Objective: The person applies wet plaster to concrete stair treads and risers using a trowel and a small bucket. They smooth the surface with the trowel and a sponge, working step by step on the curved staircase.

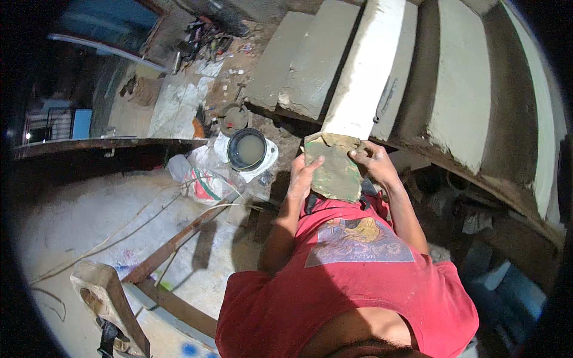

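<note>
Between both hands, in front of my waist, is a flat greenish-brown piece [333, 172] smeared with grey; I cannot tell whether it is cloth, foam or board. My left hand [302, 174] grips its left edge, thumb lying on top. At its upper right corner, my right hand [375, 160] pinches the rim with thumb and bent fingers. The far edge of the piece looks folded and meets the near end of a brightly lit pale step [365, 71]. On the darker surface to the right of that step lies a thin, curved dark tool [386, 100].
Grey plastered steps [462, 77] rise to the right. A black bucket of cloudy liquid [247, 150] stands left, below a smaller round container [233, 118]. Nearby are a plastic bag [203, 184], loose cords, a wooden bar [179, 241] and a pale wooden piece [110, 298].
</note>
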